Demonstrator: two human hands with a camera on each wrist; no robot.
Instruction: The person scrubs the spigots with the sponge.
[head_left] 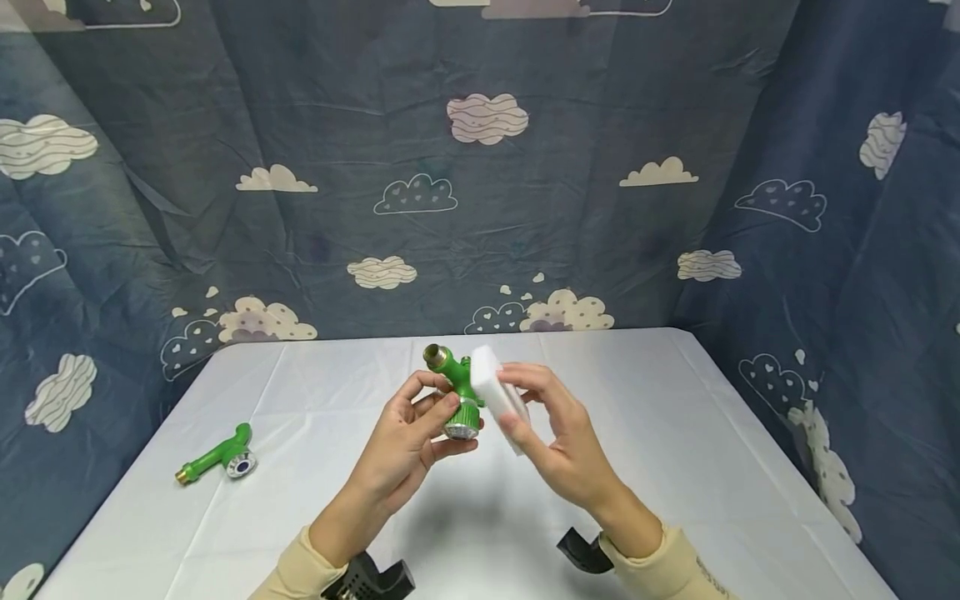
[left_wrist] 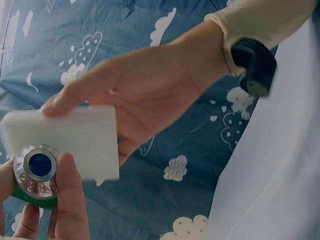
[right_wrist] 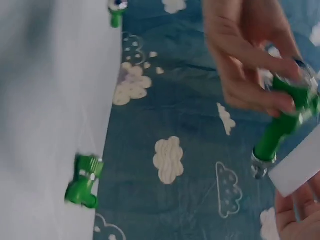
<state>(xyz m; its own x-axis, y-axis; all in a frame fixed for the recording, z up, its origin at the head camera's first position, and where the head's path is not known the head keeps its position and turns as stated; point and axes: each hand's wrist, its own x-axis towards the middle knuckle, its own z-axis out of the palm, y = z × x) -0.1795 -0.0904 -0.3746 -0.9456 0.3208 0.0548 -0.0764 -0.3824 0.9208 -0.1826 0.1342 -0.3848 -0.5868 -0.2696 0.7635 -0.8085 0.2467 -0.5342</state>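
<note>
My left hand (head_left: pixel 408 442) grips a green tap-like fitting (head_left: pixel 461 387) by its ribbed collar, above the table's middle. It has a brass-coloured end pointing up and away, and a silver ring with a dark blue centre, which faces the left wrist view (left_wrist: pixel 40 165). Between thumb and fingertips, my right hand (head_left: pixel 562 442) holds a white sponge block (head_left: pixel 491 383), tilted and right at the fitting's side. In the left wrist view the sponge (left_wrist: pixel 87 145) lies behind the silver ring. The right wrist view shows the fitting's green stem (right_wrist: pixel 272 137) beside the sponge's edge (right_wrist: pixel 297 165).
Another green fitting (head_left: pixel 217 454) of like shape lies on the white-covered table (head_left: pixel 300 533) at the left. Two green pieces show on the cloth in the right wrist view, one low (right_wrist: pixel 84 182), one at the top (right_wrist: pixel 116 11). Dark blue cloud-print cloth (head_left: pixel 420 125) hangs around the table.
</note>
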